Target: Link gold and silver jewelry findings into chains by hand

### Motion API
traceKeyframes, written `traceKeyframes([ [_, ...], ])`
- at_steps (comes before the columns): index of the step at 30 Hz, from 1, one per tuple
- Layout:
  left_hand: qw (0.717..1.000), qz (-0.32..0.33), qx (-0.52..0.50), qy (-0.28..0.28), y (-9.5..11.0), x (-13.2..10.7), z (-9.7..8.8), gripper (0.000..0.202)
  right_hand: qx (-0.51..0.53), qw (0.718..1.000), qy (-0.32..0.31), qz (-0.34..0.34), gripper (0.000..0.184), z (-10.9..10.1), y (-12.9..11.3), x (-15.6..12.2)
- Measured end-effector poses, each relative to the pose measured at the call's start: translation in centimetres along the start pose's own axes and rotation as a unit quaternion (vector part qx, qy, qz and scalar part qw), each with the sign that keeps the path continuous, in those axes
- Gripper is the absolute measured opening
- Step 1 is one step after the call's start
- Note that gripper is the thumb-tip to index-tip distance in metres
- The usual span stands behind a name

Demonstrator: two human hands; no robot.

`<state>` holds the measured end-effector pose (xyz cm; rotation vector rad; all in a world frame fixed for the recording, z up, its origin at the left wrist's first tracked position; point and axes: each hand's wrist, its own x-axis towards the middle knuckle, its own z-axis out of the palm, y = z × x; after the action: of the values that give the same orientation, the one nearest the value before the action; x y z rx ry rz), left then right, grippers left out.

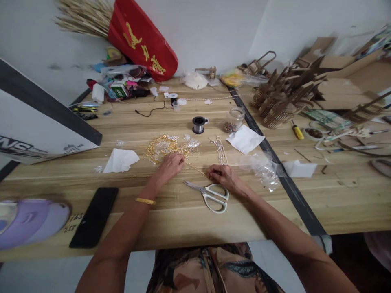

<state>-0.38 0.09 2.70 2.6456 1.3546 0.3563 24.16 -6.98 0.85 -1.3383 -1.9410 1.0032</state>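
Observation:
A thin gold chain (195, 169) stretches low over the table between my two hands. My left hand (171, 166), with a gold bangle on the wrist, is closed on one end beside a tangled heap of gold and clear beaded strands (160, 147). My right hand (221, 175) pinches the other end; its fingertips are partly hidden. Just below the hands lie white-handled scissors (215, 197), blades pointing left. Beyond my right hand are silvery beaded strands (220, 149). A spool of wire (198, 125) stands behind the heap.
White papers (121, 160) lie at left and right. A glass jar of beads (234, 120) and a clear plastic bag (265, 171) sit right of centre. At left are a black phone (94, 217) and a large box (45, 122). Small woven baskets (277, 101) crowd the back right.

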Motion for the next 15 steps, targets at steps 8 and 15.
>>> traceKeyframes([
  [8, 1.0, 0.006, -0.026, 0.014, -0.1, 1.9, 0.8, 0.014, -0.021, 1.0, -0.004, -0.011, 0.01, 0.1, 0.0, -0.1],
  [15, 0.999, 0.03, -0.027, 0.012, 0.2, 3.6, 1.2, 0.016, -0.001, 0.997, -0.011, -0.077, 0.006, -0.1, -0.4, -0.1],
])
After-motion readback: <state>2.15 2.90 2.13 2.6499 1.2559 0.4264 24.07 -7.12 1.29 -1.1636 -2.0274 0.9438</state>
